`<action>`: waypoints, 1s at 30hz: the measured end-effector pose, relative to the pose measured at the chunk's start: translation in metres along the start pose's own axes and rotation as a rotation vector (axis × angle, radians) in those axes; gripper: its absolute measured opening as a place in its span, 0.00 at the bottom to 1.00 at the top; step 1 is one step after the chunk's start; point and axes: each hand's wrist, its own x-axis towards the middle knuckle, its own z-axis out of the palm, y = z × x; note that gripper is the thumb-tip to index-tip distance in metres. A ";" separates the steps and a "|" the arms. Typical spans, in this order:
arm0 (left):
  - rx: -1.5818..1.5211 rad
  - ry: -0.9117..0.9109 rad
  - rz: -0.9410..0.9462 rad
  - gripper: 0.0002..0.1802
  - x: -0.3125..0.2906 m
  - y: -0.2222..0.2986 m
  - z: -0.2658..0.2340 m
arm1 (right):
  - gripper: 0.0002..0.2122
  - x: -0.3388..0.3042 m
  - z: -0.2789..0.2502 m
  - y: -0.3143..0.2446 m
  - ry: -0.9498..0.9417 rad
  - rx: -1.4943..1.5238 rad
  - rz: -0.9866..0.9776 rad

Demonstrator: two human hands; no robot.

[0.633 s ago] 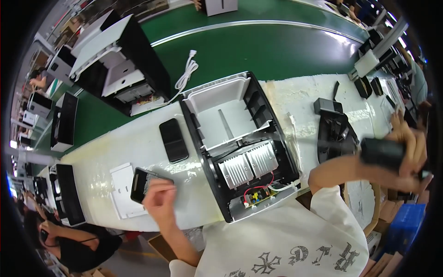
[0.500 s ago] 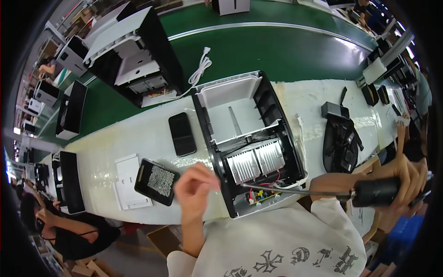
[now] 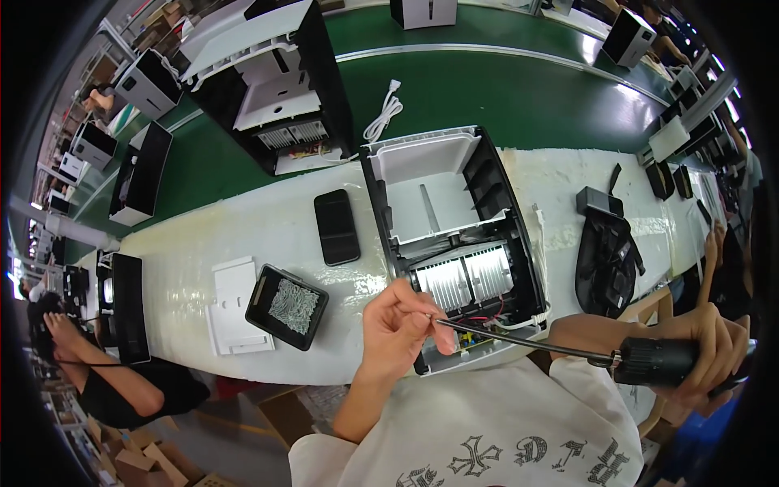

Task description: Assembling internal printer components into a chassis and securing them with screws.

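Note:
My right hand (image 3: 704, 353) is wrapped round a black electric screwdriver (image 3: 653, 360) at the right. Its long thin shaft points left across the front of an open black-and-white appliance housing (image 3: 430, 203). At the shaft's tip, my left hand (image 3: 398, 331) pinches what looks like a small screw, mostly covered by its fingertips. Beneath the hands, the housing shows ribbed silver heat sinks (image 3: 464, 277), a red wire and part of a circuit board (image 3: 479, 337). A black tray (image 3: 319, 321) of small silver screws (image 3: 293, 306) stands left of my left hand.
A black phone (image 3: 337, 227) and white plastic plates (image 3: 235, 312) lie on the padded table. Another housing (image 3: 333, 89) stands at the far left beside a coiled white cable (image 3: 384, 118). A black bag (image 3: 607, 264) lies at right. A person (image 3: 122, 365) works at left.
My left hand has moved right, from beside the screw tray to the screwdriver's tip, and its fingers now pinch there. The screwdriver stays in my right hand. The whole view has shifted slightly.

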 end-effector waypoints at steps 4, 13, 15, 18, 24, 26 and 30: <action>0.048 -0.048 0.028 0.09 -0.004 0.005 0.001 | 0.29 0.001 0.010 0.015 0.183 -0.731 -0.504; 0.617 -0.183 0.081 0.17 -0.002 0.024 -0.005 | 0.26 0.011 0.018 0.048 0.055 -0.014 -0.037; 0.933 -0.352 0.234 0.28 0.010 0.021 -0.017 | 0.27 0.011 0.018 0.042 -0.093 0.020 0.026; 1.259 0.114 0.408 0.31 0.003 0.023 -0.020 | 0.24 0.000 0.023 0.032 0.049 -0.239 -0.052; 0.997 0.278 0.188 0.47 -0.016 -0.021 -0.030 | 0.18 0.014 0.024 0.057 0.013 -0.251 0.045; 0.930 0.163 0.109 0.49 -0.017 -0.011 -0.046 | 0.17 0.020 0.025 0.057 -0.008 -0.316 0.028; 0.991 0.114 0.034 0.48 0.000 0.021 -0.053 | 0.18 0.021 0.034 0.057 0.033 -0.393 0.005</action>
